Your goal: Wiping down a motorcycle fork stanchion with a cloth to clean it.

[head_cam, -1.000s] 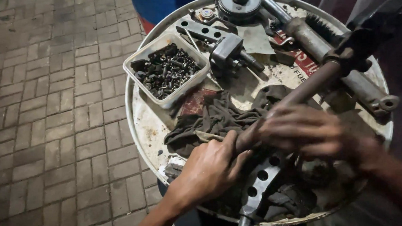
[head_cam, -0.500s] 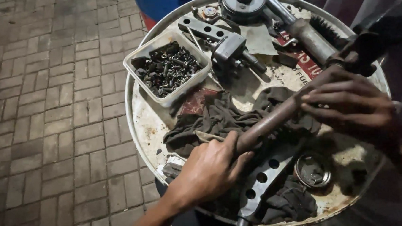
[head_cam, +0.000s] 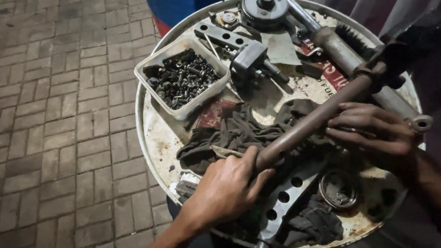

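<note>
Rusty brown, the long metal tube (head_cam: 311,124) slants across the top of a white drum lid (head_cam: 156,142) that serves as the desk. The left hand (head_cam: 226,189) is closed around the tube's lower end, thumb up along it. The right hand (head_cam: 371,128) lies half open against the tube's middle, fingers spread over it and not clearly wrapped round. Under the tube lies a dark rag (head_cam: 241,130). A plastic tub of screws (head_cam: 180,78) sits at the lid's far left, a perforated metal bracket (head_cam: 285,198) just beside the left hand.
</note>
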